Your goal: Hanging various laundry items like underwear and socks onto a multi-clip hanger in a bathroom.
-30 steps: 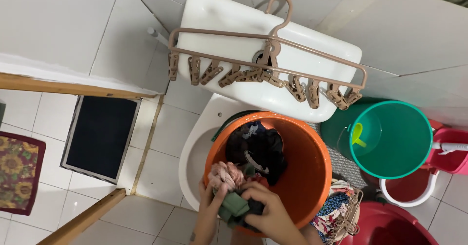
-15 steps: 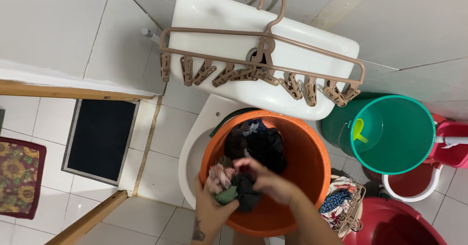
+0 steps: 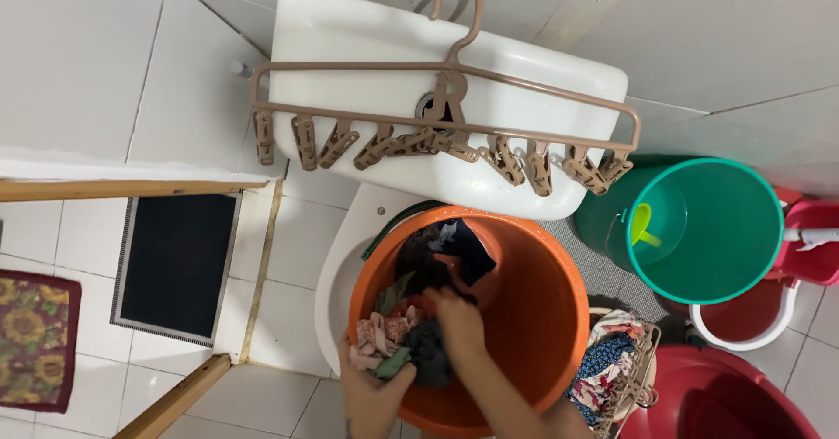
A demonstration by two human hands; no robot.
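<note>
Our left hand [image 3: 371, 387] and right hand [image 3: 459, 325] are both closed on damp clothes [image 3: 406, 347] heaped in the orange bucket [image 3: 533, 317], which sits on the toilet. Nothing hangs yet on the clip hanger [image 3: 437, 138] lying across the white tank [image 3: 367, 28], so we judge the pegging is all ahead. Beyond stand a green bucket [image 3: 708, 229] and white tiled walls and floor.

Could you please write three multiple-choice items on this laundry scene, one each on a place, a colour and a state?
1. Where does the clip hanger lie?
A. on the white toilet tank
B. inside the green bucket
C. on the floor mat

2. What colour is the bucket with the clothes?
A. green
B. orange
C. white

3. The right hand is:
A. lifted clear
B. on the hanger
C. down among the clothes

Answers: 1 A, it spans the tank lid; 2 B, its wall is orange; 3 C, fingers press a dark garment.
</note>
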